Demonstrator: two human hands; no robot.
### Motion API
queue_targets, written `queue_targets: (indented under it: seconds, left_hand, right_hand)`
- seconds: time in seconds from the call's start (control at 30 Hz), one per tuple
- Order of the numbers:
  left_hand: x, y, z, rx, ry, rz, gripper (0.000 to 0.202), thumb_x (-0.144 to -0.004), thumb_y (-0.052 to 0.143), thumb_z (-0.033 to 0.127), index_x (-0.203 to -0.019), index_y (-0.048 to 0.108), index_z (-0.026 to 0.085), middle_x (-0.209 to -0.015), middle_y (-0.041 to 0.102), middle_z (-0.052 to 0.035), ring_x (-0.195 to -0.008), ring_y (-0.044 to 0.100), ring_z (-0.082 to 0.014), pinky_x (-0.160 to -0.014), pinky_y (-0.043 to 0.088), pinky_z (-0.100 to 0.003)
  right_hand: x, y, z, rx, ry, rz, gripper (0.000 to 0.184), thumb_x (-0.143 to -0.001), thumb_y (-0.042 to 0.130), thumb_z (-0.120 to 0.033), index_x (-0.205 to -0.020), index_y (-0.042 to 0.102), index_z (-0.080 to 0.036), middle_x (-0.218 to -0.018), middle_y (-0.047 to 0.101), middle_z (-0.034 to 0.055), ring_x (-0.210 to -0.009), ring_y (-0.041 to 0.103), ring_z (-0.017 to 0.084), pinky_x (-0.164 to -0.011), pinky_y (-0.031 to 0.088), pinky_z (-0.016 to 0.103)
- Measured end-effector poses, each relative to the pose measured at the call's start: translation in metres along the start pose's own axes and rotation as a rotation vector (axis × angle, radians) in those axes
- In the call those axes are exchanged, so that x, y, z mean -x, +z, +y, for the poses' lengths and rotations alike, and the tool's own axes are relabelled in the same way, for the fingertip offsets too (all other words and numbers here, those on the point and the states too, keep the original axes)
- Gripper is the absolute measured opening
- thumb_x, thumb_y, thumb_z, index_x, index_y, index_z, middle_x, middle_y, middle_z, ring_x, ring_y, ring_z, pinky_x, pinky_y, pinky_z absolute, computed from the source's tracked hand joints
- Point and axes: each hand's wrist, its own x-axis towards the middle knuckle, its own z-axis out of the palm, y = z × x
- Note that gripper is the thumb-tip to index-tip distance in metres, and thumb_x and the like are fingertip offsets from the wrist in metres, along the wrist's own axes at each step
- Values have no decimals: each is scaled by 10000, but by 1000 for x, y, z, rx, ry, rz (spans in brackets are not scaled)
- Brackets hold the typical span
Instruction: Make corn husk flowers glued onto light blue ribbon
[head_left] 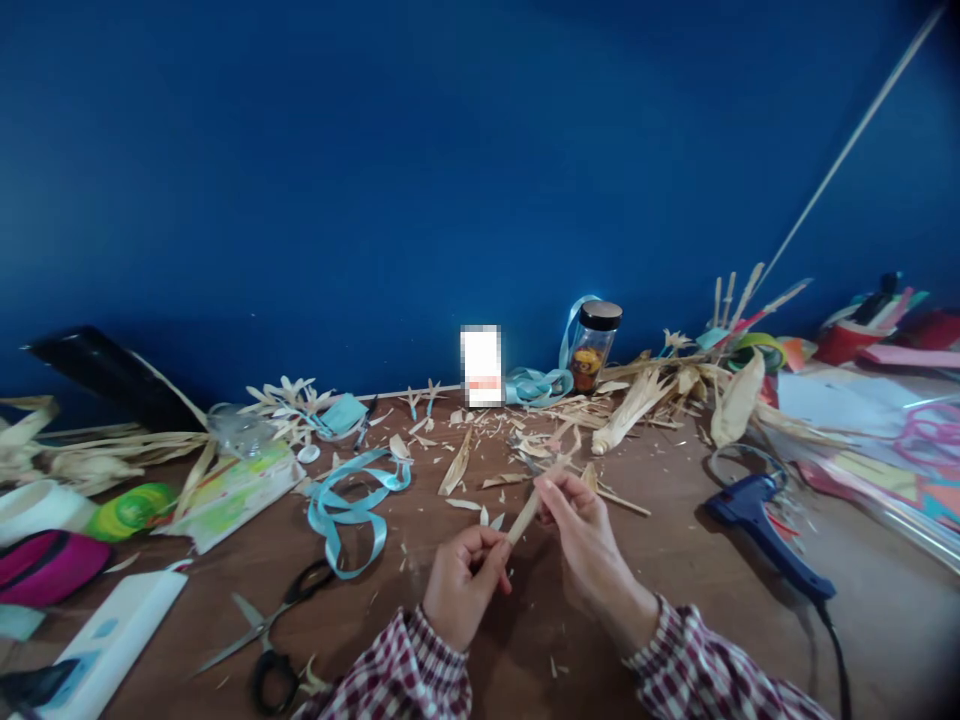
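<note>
One husk strip (525,517) pinched by left hand (466,580), right hand (585,530); one glue gun (761,525), one jar (595,348).

Along the blue wall (375,180) we see a black-lidded jar (595,350), slightly tilted, with yellow-orange contents. On the left of the brown table (660,555) we find scissors (262,628) lying open near a white power strip (126,635) and a loose light-blue ribbon (349,517), and on the right a blue glue gun (784,548) on its side, with a red container (844,343) farther back
</note>
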Motion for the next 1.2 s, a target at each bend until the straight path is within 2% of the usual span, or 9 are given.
queue_targets:
  seconds: [0.1,0.2,0.37,0.6,0.77,0.97,1.07,1.2]
  left_hand:
    - [2,3,-1,21,-4,-47,335,-780,549,422,-849,630,104,-499,599,-8,-394,437,-75,-411,338,-178]
    - [4,6,-1,31,13,-88,340,-792,531,401,-879,631,89,-533,613,-23,-413,458,-75,-434,370,-183]
    - [5,6,0,29,-18,-83,282,-781,549,376,-783,605,100,-524,601,-23,-402,450,-69,-415,354,-178]
    - [8,7,-1,20,0,-84,249,-793,542,354,-761,595,113,-457,551,11,-375,409,-63,-394,297,-171]
    - [9,8,-2,55,23,-97,219,-783,560,342,-739,575,128,-446,552,11,-386,454,-75,-409,310,-174]
    - [12,6,0,52,29,-108,164,-758,581,297,-732,575,135,-443,548,17,-402,507,-89,-423,333,-177]
    - [13,6,2,57,24,-117,151,-741,593,286,-719,570,138,-438,544,21,-394,511,-89,-415,331,-175]
    - [12,5,3,65,25,-104,155,-727,604,287,-693,560,142,-423,535,28,-378,506,-87,-401,327,-169]
  right_hand:
    - [0,-2,-2,-3,-1,67,264,-790,622,-386,-672,513,-177,-548,406,-59,-486,330,76,-446,263,204]
    - [-2,-5,-5,-1,-22,137,257,-796,615,-391,-688,509,-184,-556,408,-60,-485,324,77,-443,263,204]
    - [-3,-8,-11,67,-83,160,224,-810,603,-385,-735,540,-183,-562,399,-62,-507,327,82,-468,271,202]
    - [-4,-9,-12,125,-116,240,233,-825,573,-404,-735,516,-197,-574,391,-66,-508,325,82,-462,271,200]
    - [-4,-8,-13,110,-116,272,234,-814,577,-417,-741,494,-211,-557,378,-71,-482,312,83,-432,255,199]
    - [-8,-14,-13,164,-150,318,282,-795,561,-488,-803,548,-206,-555,412,-62,-468,354,89,-418,276,208]
    - [-12,-17,-16,160,-156,392,313,-779,566,-508,-774,536,-197,-540,414,-66,-450,363,81,-406,278,207]
    - [-17,-20,-19,134,-172,402,309,-770,583,-495,-742,514,-195,-510,407,-76,-438,362,73,-401,278,199]
